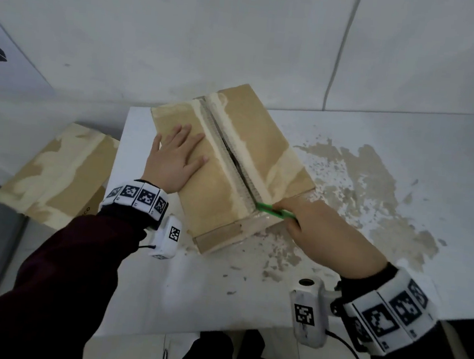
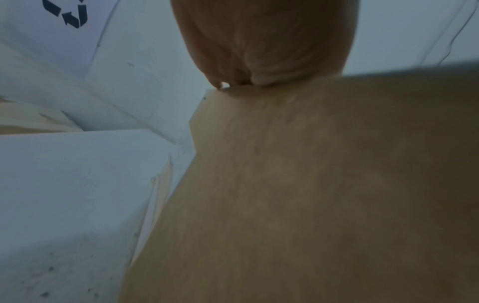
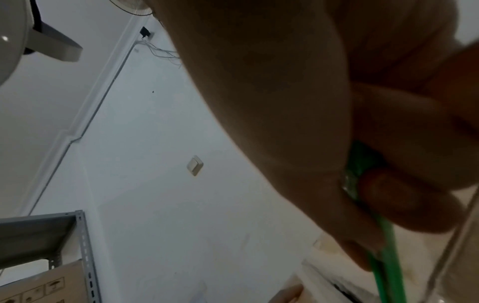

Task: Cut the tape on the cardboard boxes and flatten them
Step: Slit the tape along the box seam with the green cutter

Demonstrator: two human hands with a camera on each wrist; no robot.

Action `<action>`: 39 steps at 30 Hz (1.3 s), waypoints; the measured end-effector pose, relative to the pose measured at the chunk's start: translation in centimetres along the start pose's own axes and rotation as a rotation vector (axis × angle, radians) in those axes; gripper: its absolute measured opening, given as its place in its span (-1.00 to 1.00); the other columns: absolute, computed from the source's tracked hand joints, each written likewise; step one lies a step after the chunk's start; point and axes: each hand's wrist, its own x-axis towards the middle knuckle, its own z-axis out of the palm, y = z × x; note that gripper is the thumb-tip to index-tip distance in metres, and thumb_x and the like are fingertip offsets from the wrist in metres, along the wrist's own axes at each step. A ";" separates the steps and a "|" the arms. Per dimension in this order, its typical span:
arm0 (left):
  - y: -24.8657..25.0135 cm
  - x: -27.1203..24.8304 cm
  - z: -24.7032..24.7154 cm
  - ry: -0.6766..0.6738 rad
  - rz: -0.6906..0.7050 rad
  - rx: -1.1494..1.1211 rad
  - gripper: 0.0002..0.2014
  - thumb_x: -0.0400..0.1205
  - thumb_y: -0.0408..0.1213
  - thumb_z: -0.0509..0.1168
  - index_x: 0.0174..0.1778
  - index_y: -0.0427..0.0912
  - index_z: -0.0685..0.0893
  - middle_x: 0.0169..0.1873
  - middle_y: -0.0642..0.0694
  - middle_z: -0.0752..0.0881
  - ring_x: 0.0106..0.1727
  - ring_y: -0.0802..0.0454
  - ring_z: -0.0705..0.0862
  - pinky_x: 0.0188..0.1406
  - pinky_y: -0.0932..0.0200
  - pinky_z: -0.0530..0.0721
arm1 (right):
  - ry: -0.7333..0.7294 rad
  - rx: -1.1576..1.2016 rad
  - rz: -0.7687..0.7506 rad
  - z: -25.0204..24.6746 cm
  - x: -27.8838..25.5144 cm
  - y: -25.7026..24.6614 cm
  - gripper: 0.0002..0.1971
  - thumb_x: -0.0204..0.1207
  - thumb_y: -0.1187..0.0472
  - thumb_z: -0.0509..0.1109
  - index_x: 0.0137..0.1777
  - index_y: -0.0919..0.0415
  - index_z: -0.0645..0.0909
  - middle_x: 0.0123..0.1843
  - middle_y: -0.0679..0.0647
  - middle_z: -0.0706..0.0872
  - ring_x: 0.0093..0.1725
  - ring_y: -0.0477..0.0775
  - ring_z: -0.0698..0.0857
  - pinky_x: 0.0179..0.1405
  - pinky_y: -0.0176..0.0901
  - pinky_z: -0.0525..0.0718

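Cardboard box [image 1: 226,160] lies on the white table [image 1: 406,168], long axis running away from me at a slant, top seam up. My left hand [image 1: 175,159] rests flat on the left flap, fingers spread and straight; the left wrist view shows the heel of the palm pressed to the board. My right hand [image 1: 315,231] grips a green cutter [image 1: 273,211], fingers curled round the handle, its tip at the near end of the seam [image 1: 232,155]. The seam looks parted along most of its length, with a dark gap showing.

Judgement: the box is probably empty, light and likely to slide, so downward palm pressure matters. The flaps are stiff but should fold at the creases; I would take them by their free seam edges. A second box [image 1: 55,172] sits low on the left, beside the table.
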 end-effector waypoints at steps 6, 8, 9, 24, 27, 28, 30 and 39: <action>1.1 -0.5 -0.7 -0.031 -0.051 0.093 -0.44 0.72 0.17 -0.06 0.64 0.09 0.20 0.68 -0.09 0.09 0.69 -0.05 -0.02 0.62 -0.21 -0.13 | 0.066 -0.026 -0.006 1.8 -0.7 0.1 -0.66 0.67 0.34 0.09 0.39 0.19 0.49 -0.32 -0.03 0.39 -0.47 -0.16 0.27 -0.58 -0.30 0.20; 2.6 -1.7 -1.3 0.003 0.004 0.096 -0.48 0.72 0.13 -0.03 0.59 0.05 0.31 0.63 -0.17 0.21 0.66 -0.15 0.07 0.60 -0.26 -0.10 | 0.090 0.037 -0.001 2.1 -0.8 0.6 -0.70 0.67 0.30 0.10 0.34 0.19 0.51 -0.39 -0.06 0.35 -0.49 -0.14 0.29 -0.58 -0.30 0.17; 3.7 -2.5 -1.4 0.003 0.080 0.070 -0.49 0.72 0.14 -0.04 0.57 0.06 0.36 0.62 -0.17 0.24 0.66 -0.15 0.08 0.59 -0.26 -0.12 | 0.101 0.087 0.003 2.3 -0.9 0.9 -0.72 0.67 0.28 0.11 0.31 0.18 0.52 -0.40 -0.06 0.36 -0.51 -0.13 0.30 -0.59 -0.31 0.17; 8.2 -5.7 2.3 0.109 0.522 -0.106 -0.69 0.72 -0.07 0.04 0.06 -0.19 0.60 0.14 -0.13 0.57 0.25 -0.12 0.48 0.31 -0.12 0.41 | 0.235 0.741 0.036 6.8 -0.4 5.3 -0.83 0.69 0.19 0.17 0.09 0.06 0.60 -0.49 -0.01 0.40 -0.65 -0.16 0.31 -0.64 -0.44 0.24; 8.7 -5.0 2.6 0.121 0.498 -0.091 -0.70 0.70 -0.07 0.04 -0.04 -0.16 0.60 0.02 -0.10 0.53 0.15 -0.13 0.42 0.23 -0.04 0.39 | 0.348 0.584 -0.040 7.4 -0.5 5.0 -0.85 0.68 0.21 0.19 0.06 0.05 0.60 -0.55 -0.04 0.37 -0.64 -0.14 0.37 -0.65 -0.39 0.25; 8.8 -4.9 2.8 0.125 0.495 -0.084 -0.70 0.70 -0.07 0.04 -0.05 -0.17 0.60 0.00 -0.10 0.52 0.14 -0.13 0.41 0.21 -0.01 0.38 | 0.351 0.607 -0.042 7.6 -0.5 5.0 -0.85 0.67 0.22 0.20 0.04 0.06 0.60 -0.56 -0.05 0.36 -0.65 -0.13 0.35 -0.66 -0.39 0.23; 9.1 -4.8 3.0 0.128 0.485 -0.093 -0.70 0.71 -0.07 0.04 -0.07 -0.17 0.58 -0.02 -0.10 0.51 0.13 -0.13 0.39 0.21 0.02 0.35 | 0.306 0.737 -0.022 7.4 -0.4 5.6 -0.84 0.66 0.23 0.21 0.01 0.10 0.64 -0.58 -0.08 0.36 -0.67 -0.13 0.29 -0.63 -0.41 0.18; 9.5 -5.0 2.9 0.115 0.423 -0.160 -0.75 0.71 -0.11 0.04 -0.10 -0.17 0.54 0.00 -0.09 0.53 0.17 -0.11 0.37 0.22 -0.08 0.40 | 0.246 0.836 0.011 6.8 0.2 6.1 -0.83 0.64 0.25 0.24 0.02 0.13 0.68 -0.66 -0.14 0.45 -0.68 -0.16 0.29 -0.67 -0.43 0.22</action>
